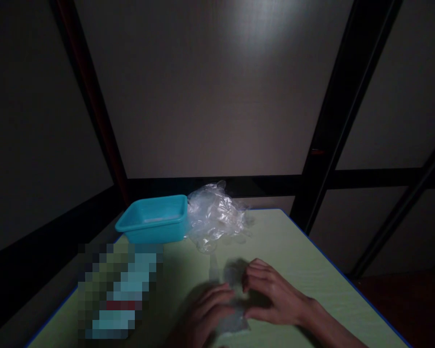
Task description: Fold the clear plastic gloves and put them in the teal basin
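Note:
A thin see-through plastic glove (234, 323) lies on the table between my hands, its finger shapes pointing toward the back. My left hand (208, 311) rests over its left side with the fingers stretched out. From the right, my right hand (275, 294) curves over the glove, thumb and fingers apart, with the thumb tip by its lower right part. Parts of the glove are hidden under both hands. Beyond them sits a loose heap of similar clear plastic gloves (217, 215), shiny and crumpled.
A turquoise plastic basin (155, 234) stands at the back left, against the heap. A blurred-out pale blue item (130, 285) lies on the left. The pale green table (311, 285) has a blue edge, and dark-framed panels (217, 96) rise behind it.

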The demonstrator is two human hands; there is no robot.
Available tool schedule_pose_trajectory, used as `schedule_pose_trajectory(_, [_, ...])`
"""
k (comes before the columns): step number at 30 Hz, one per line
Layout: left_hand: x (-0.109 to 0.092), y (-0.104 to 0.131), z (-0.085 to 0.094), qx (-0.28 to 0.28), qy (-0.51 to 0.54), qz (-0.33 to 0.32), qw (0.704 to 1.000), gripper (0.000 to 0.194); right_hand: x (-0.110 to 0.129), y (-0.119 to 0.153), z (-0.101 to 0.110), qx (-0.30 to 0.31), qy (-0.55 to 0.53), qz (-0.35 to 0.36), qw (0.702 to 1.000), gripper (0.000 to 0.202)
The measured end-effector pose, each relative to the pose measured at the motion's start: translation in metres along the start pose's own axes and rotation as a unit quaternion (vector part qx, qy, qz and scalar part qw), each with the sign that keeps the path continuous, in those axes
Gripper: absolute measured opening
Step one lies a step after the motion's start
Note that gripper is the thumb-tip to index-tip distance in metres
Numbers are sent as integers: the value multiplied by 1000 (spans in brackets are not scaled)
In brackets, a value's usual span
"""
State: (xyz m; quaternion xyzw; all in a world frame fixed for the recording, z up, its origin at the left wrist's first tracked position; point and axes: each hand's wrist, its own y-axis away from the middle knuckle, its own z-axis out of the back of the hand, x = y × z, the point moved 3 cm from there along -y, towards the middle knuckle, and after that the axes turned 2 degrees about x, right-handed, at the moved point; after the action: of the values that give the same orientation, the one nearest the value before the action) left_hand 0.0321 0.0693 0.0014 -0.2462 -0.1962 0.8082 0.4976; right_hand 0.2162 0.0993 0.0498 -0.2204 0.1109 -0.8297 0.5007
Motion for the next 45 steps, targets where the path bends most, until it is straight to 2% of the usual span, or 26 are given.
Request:
schedule_pose_trajectory(2, [4, 2, 9, -57, 83, 103, 990, 22, 3, 1, -1, 31, 27, 8, 999, 55])
schedule_pose_trajectory(4, [9, 4, 15, -91, 130, 215, 964, 18, 8, 2, -4, 75, 71, 29, 994, 45])
schedule_pose_trajectory(5, [11, 5, 16, -96, 146, 255, 951, 17, 12, 2, -6, 96, 94, 44, 990, 40])
schedule_pose_trajectory(7, [16, 6, 16, -103, 177, 292, 934, 14, 19, 2, -10, 122, 132, 71, 981, 33])
schedule_pose_trajectory(10, [20, 6, 11, -103, 204, 300, 926, 15, 29, -1, -12, 130, 171, 86, 973, 26])
schedule_pose_trajectory(15, [17, 4, 8, -80, 189, 311, 928, 20, 39, -7, -10, 116, 181, 88, 973, 22])
schedule_pose_trajectory(19, [12, 1, 11, -65, 189, 309, 930, 20, 42, -7, -11, 108, 177, 86, 974, 19])
schedule_pose_trajectory(26, [11, 2, 12, -49, 189, 300, 934, 17, 45, -4, -13, 132, 202, 85, 967, 12])
schedule_pose_trajectory(32, [8, 1, 11, -54, 147, 267, 951, 31, 44, -6, -14, 156, 205, 78, 963, 5])
schedule_pose_trajectory(35, [4, -1, 10, -57, 135, 245, 958, 39, 42, -5, -17, 141, 200, 77, 967, 6])
schedule_pose_trajectory(40, [3, 1, 6, -42, 139, 250, 957, 53, 40, -3, -17, 93, 197, 47, 975, 12])
schedule_pose_trajectory(45, [4, 0, 5, -20, 136, 255, 957, 47, 41, -5, -15, 85, 183, 24, 979, 11])
